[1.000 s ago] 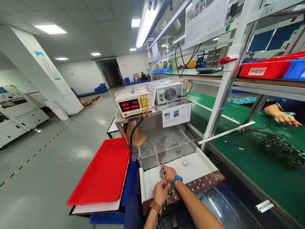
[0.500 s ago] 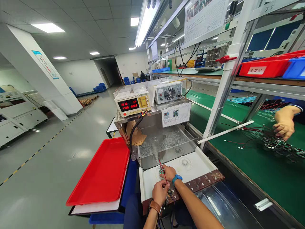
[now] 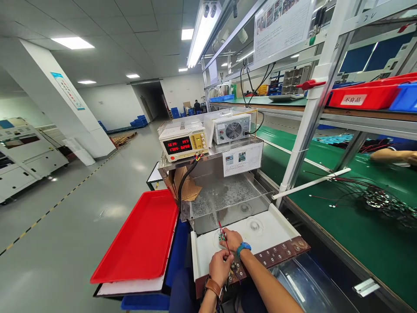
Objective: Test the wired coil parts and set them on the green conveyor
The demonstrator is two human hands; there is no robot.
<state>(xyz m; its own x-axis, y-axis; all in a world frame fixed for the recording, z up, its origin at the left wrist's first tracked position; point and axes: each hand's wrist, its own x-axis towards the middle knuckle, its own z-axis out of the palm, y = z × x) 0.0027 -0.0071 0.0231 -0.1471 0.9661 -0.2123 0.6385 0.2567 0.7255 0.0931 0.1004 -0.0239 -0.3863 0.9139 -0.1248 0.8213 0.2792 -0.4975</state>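
Observation:
My right hand, with a blue band on its wrist, holds a small green circuit board by its edge over the white tray. Red and dark wires rise from the board and loop back toward me. My left hand, wearing a brown strap, pinches the wires close to the brown terminal strip along the tray's front. The fingers partly cover the board and the wire ends.
A power supply with red digits stands on a metal box behind the tray. On the left lies a red tray. Wired circuit boards are piled on the green bench, beside another person's arm.
The other person's hand has left the pile of boards and moved back to the right. Digits on the power supply differ. My hands stay almost in place.

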